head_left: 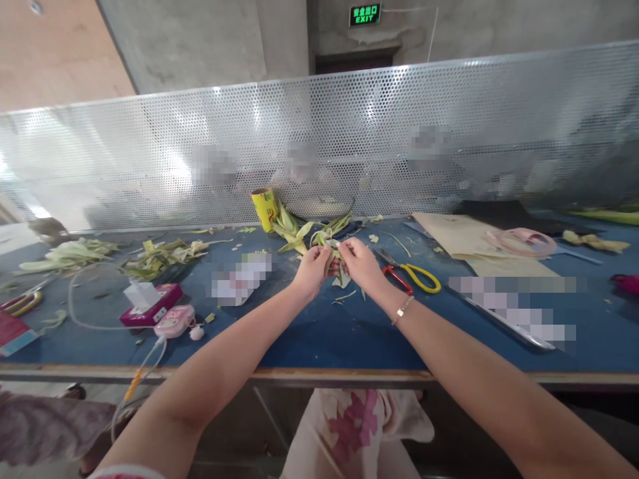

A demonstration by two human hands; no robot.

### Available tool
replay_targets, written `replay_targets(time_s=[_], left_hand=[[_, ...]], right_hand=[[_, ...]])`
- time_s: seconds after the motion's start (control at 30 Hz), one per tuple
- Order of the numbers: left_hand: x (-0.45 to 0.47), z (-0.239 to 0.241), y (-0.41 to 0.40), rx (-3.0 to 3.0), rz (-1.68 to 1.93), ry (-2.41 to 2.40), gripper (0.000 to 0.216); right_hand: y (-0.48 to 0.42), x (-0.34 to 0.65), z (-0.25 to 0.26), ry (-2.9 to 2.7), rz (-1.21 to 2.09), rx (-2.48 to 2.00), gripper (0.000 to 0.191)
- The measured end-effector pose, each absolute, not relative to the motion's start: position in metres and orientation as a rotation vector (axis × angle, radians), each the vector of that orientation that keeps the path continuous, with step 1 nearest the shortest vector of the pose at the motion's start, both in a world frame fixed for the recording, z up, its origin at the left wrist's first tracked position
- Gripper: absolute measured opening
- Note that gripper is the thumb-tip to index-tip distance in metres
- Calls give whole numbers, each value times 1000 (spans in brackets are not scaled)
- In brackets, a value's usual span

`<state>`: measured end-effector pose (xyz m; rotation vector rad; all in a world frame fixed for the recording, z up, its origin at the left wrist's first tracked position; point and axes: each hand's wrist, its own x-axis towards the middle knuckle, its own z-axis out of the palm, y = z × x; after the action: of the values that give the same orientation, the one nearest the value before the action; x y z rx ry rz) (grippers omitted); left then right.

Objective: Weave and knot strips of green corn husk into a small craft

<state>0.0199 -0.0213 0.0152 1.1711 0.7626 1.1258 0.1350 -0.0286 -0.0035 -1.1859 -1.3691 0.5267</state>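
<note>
Above the middle of the blue table, my left hand (313, 267) and my right hand (357, 263) are close together, fingertips pinched. Between them is a small bundle of pale green leaf strips (330, 238) that look like corn husk; both hands grip it. Exactly how the fingers sit on the strips is partly hidden. Just behind lie loose pale leaves (294, 239), beside a yellow cardboard tube (263, 209) that stands tilted. To the right of my right hand lie scissors (412, 277) with one red and one yellow handle loop.
A perforated metal screen (239, 133) runs along the table's back. At left are leaf piles (164, 258), a tissue packet (152, 303), a pink case (174, 321) with a cable, and other scissors (22, 303). Brown paper (452, 236) and a tray (509, 313) lie at right.
</note>
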Motion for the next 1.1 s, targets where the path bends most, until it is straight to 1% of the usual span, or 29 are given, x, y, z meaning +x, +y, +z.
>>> replay_targets(time_s=[0.07,0.13,0.27,0.43,0.57,0.67,0.83,1.1], left_hand=[[20,17,-24,1115,1077,725,20],[19,18,-25,1087,1059,706,20],[18,12,-22,1217,1126,786,18],[16,5,-13,1415,1251,967,23],[11,6,-9,1619,1353,1067,23],[8,11,-13,1705,1385,1071,21],[12,14,-23,1717,1396,995,19],[16,13,-26,1684,1383,958,19]], right_hand=[[-33,136,0,-1449,346,-1229,18],[-37,136,2,-1502,243,-1235,16],[-40,134,3,-1579,220,-1215,17],[-40,129,-2,-1699,241,-1187,19],[-41,127,-2,-1701,303,-1109,21],[-39,128,-1,-1591,419,-1088,26],[-31,132,-2,-1392,585,-1064,34],[-28,133,1,-1225,712,-1011,37]])
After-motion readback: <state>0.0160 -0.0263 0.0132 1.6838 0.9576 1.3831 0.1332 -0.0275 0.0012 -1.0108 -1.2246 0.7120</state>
